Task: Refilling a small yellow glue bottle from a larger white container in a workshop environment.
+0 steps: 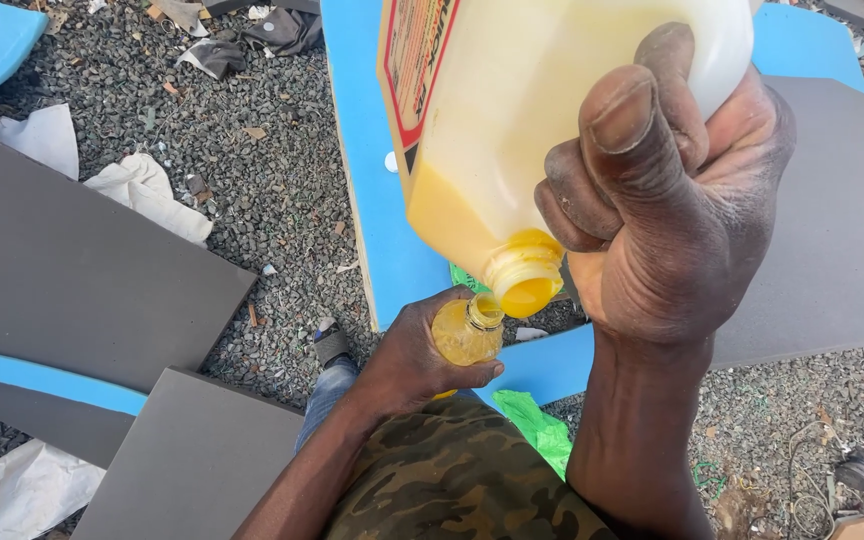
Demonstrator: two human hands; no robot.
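Right hand (667, 215) gripped a large translucent jug (512, 120), fingers wrapped tight round its handle side, thumb pressed along the top. Jug was tipped steeply, mouth down, yellow liquid pooled at its threaded neck (525, 275). Left hand (414, 358) was closed round a small clear bottle (466, 333), held upright just beneath the jug's mouth; the bottle's open top sat right at the jug's spout, touching or nearly so, cannot tell which. Small bottle looked mostly full of the same yellow liquid.

Both vessels were held in the air above the gravel ground (272, 190), over the near edge of a blue foam sheet (377, 200). Grey boards (62, 270) lay to the left and right. Green scrap (537, 425) lay near the blue sheet's near corner.
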